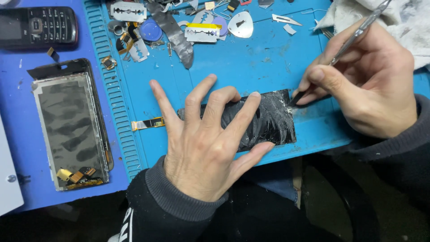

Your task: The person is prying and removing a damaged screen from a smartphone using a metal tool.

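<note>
One head view only, looking down on a blue ribbed silicone work mat (251, 67) laid over a blue desk (18, 125). Lying flat near the mat's front edge: a black rectangular phone screen panel (273, 118), glossy, streaked with grey-white smears and crusted with pale residue at its right end. Trailing from its left end, a thin gold-and-black flex ribbon (148, 123), flat on the mat.

Pressing down on the panel, the left hand (204, 143), palm low, fingers (242, 114) spread and released, gripping nothing, tips resting on the glass. At the panel's upper right corner, the right hand (367, 80), thumb and fingers pinched around a slim silver metal scalpel-like tool (358, 33), dark tip touching the crusted corner.

Left of the mat, on the desk: a stripped phone frame with a grey reflective backing (69, 130), small gold connectors at its lower end. Above it, a black keypad phone (38, 27), cut off by the top edge. Scattered along the mat's far side: silver razor blades (127, 11), a round blue cap (151, 30), a silver pick-shaped plate (240, 23), a twisted grey strip (177, 33). Top right, a soiled white cloth (403, 20), partly out of frame.

Hidden under the left palm: most of the panel's left half. Hard to make out: the tool's exact blade shape, masked by the right thumb.
</note>
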